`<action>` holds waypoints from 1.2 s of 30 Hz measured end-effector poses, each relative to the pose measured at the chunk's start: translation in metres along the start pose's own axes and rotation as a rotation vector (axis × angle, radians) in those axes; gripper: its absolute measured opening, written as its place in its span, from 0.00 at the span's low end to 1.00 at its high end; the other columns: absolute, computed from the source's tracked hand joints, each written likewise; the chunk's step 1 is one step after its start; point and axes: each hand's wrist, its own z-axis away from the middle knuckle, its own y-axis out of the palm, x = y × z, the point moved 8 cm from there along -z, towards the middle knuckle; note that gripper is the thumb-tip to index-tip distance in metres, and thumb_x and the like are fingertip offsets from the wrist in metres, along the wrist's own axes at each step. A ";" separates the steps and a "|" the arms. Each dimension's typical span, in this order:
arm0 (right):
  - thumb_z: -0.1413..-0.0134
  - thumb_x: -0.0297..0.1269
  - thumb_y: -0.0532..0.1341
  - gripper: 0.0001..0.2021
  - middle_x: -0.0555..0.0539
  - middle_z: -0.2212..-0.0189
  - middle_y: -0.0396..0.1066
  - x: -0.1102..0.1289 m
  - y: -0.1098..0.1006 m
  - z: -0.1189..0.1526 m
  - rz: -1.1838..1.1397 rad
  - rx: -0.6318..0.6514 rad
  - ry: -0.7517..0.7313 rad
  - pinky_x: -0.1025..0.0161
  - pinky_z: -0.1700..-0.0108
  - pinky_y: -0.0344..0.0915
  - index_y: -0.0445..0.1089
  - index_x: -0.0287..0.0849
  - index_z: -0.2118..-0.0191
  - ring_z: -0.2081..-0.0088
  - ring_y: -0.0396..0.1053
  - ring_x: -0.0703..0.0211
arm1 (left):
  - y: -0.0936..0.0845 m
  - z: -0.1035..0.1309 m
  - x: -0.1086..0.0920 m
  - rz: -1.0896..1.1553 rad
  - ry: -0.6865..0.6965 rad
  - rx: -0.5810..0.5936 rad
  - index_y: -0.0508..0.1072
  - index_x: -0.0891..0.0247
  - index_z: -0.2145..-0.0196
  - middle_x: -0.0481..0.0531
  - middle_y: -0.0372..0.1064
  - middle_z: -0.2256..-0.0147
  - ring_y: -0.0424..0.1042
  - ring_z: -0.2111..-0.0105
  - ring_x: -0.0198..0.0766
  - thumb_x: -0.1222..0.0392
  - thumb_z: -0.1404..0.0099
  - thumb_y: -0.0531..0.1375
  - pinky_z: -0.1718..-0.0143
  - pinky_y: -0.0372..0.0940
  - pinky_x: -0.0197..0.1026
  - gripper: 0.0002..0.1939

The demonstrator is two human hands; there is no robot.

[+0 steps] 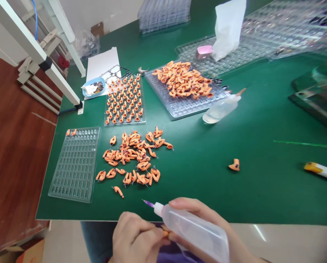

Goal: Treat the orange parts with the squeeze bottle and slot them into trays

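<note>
In the head view my left hand (136, 235) is closed at the table's near edge, its fingertips pinching a small orange earbud shell (165, 233). My right hand (207, 213) grips a clear plastic squeeze bottle (196, 230) with a white cap and a purple needle tip, which points up and left over the table. Fingers of the right hand also come close to the held shell; whether they touch it is hard to see. Beyond the hands lies a loose pile of orange earbud shells (133, 149) with thin wires. One single shell (118, 191) lies nearest the needle.
At left stands a clear compartment tray (75, 164) with two shells in its far corner. Behind are a filled tray (125, 100), a heaped tray (171, 106) and a second bottle (219, 109). To the right lie a lone shell (235, 165) and a white-and-yellow pen (322, 171).
</note>
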 end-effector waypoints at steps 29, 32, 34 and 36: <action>0.41 0.27 0.65 0.22 0.50 0.64 0.73 0.005 0.003 0.020 0.259 -0.437 -0.360 0.59 0.68 0.78 0.65 0.61 0.47 0.68 0.76 0.54 | -0.006 -0.013 -0.008 -0.169 0.071 -0.064 0.76 0.63 0.62 0.49 0.73 0.72 0.69 0.72 0.34 0.73 0.36 0.63 0.72 0.67 0.37 0.08; 0.45 0.25 0.68 0.27 0.48 0.56 0.72 0.003 -0.012 0.023 0.281 -0.564 -0.344 0.54 0.61 0.78 0.64 0.61 0.46 0.62 0.77 0.50 | -0.011 -0.014 0.000 -0.103 0.004 -0.094 0.77 0.61 0.63 0.48 0.73 0.72 0.69 0.72 0.33 0.74 0.38 0.65 0.72 0.68 0.36 0.10; 0.49 0.26 0.69 0.27 0.48 0.57 0.72 0.005 -0.021 0.020 0.275 -0.627 -0.327 0.55 0.62 0.79 0.65 0.58 0.47 0.64 0.77 0.52 | -0.013 -0.013 0.005 -0.043 -0.035 -0.115 0.77 0.60 0.64 0.47 0.73 0.72 0.70 0.73 0.33 0.74 0.39 0.65 0.73 0.68 0.35 0.10; 0.51 0.28 0.71 0.24 0.49 0.61 0.74 0.008 -0.028 0.013 0.253 -0.638 -0.317 0.59 0.65 0.79 0.66 0.54 0.50 0.67 0.78 0.54 | -0.013 -0.011 0.012 0.047 -0.093 -0.122 0.78 0.59 0.65 0.46 0.73 0.73 0.71 0.73 0.32 0.72 0.40 0.67 0.73 0.68 0.34 0.09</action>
